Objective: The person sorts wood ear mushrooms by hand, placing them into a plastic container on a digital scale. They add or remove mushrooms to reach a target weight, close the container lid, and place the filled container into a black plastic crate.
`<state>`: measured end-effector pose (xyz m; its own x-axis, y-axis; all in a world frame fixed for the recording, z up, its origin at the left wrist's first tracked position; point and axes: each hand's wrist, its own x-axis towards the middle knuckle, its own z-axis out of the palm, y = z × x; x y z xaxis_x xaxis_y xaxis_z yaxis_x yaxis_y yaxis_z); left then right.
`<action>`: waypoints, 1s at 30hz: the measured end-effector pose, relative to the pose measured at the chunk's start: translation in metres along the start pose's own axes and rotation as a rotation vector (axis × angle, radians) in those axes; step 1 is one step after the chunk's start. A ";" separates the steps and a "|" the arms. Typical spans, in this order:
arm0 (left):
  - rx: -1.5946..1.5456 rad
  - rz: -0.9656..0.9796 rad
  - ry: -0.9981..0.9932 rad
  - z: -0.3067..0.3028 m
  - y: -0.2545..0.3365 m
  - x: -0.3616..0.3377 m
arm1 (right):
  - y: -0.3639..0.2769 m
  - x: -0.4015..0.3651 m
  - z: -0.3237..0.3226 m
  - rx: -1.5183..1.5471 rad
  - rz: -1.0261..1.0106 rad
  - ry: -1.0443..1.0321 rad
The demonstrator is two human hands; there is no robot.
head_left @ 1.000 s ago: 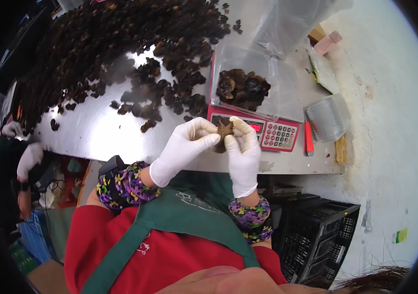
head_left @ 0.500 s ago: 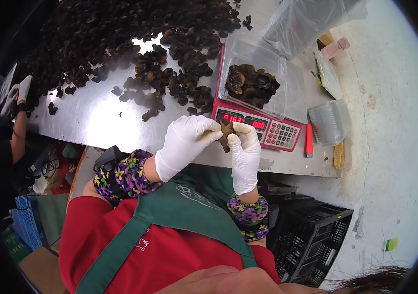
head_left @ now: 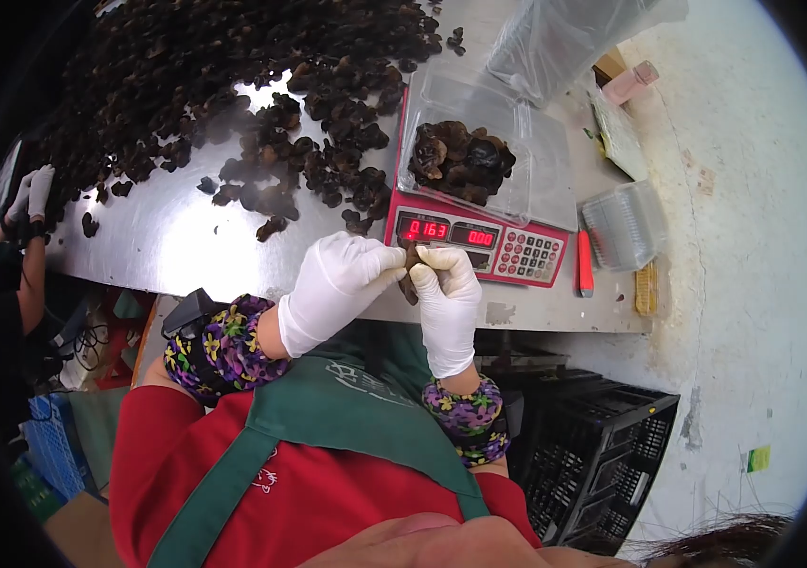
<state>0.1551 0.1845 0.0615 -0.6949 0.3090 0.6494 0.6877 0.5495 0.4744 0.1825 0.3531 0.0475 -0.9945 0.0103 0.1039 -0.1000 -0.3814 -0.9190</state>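
- Pinching a dark, crinkled piece of dried fungus [head_left: 409, 272], both hands work close together just above the table's near edge, in front of the scale.
- Left hand [head_left: 335, 284], white-gloved: fingers curled in, thumb and fingertips closed on the piece's left side.
- Right hand [head_left: 447, 295], white-gloved: fingertips pressed onto the piece's right side, wrist pointing back toward the body. The two hands' fingertips nearly meet.
- Floral sleeve covers [head_left: 219, 343] on both forearms; green apron over a red top.
- Red electronic scale [head_left: 517, 256], just beyond the hands, red digits lit. A clear plastic tray [head_left: 507, 189] sits on it, holding a small heap of the same fungus.
- Shiny metal table [head_left: 167, 251]; a big loose pile of dried fungus [head_left: 233, 85] spreads across its far side.
- Right of the scale: a red marker-like tool [head_left: 585, 265], a stack of clear plastic containers [head_left: 626, 225], a pink bottle [head_left: 632, 83].
- Black plastic crate [head_left: 602, 454] below the table; pale, stained concrete to the right.
- Another person's gloved hand [head_left: 32, 189] at the table's far left edge.
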 end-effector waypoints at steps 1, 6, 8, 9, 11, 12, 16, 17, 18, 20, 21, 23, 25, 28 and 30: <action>0.004 0.000 0.001 0.000 0.000 -0.001 | 0.001 0.000 0.000 -0.015 0.010 -0.003; -0.019 -0.018 -0.054 0.000 0.003 -0.002 | 0.005 0.000 -0.002 -0.107 -0.024 0.001; -0.019 -0.017 -0.037 0.003 0.001 -0.004 | 0.006 0.000 -0.003 -0.135 -0.045 0.004; -0.019 -0.016 -0.020 0.004 0.001 -0.005 | 0.008 0.000 -0.004 -0.133 -0.026 -0.001; -0.002 -0.029 -0.021 0.005 0.001 -0.004 | 0.009 0.001 -0.005 -0.131 -0.007 -0.007; 0.016 -0.042 -0.022 0.005 0.001 -0.004 | 0.009 0.001 -0.005 -0.206 -0.041 -0.008; -0.194 -0.122 -0.029 0.004 0.000 -0.001 | -0.001 -0.002 -0.002 -0.174 -0.067 0.030; -0.472 -0.324 -0.016 0.003 0.000 0.000 | -0.006 0.000 -0.001 -0.177 -0.069 0.029; -0.752 -0.527 -0.003 0.003 0.001 0.001 | -0.012 0.003 -0.001 -0.172 -0.131 0.078; -0.792 -0.568 -0.071 -0.007 -0.012 -0.002 | -0.033 0.013 0.000 -0.140 -0.188 0.208; -0.926 -0.683 -0.088 -0.005 -0.018 -0.002 | -0.046 0.022 0.001 -0.142 -0.221 0.223; -1.257 -0.875 -0.068 0.021 -0.030 -0.003 | -0.037 0.038 0.010 -0.105 -0.219 0.283; -1.316 -1.148 0.126 0.042 -0.028 0.003 | 0.017 0.027 0.005 -0.331 -0.128 0.311; -0.977 -1.099 0.307 0.027 -0.061 -0.022 | 0.092 -0.010 -0.025 -0.791 -0.395 0.134; -0.927 -1.053 0.244 0.014 -0.077 -0.037 | 0.081 -0.021 -0.012 -1.055 -0.474 -0.085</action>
<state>0.1246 0.1416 -0.0080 -0.9725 -0.1095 -0.2055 -0.1660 -0.2929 0.9416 0.1951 0.3335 -0.0334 -0.8495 -0.1312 0.5109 -0.4769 0.6052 -0.6374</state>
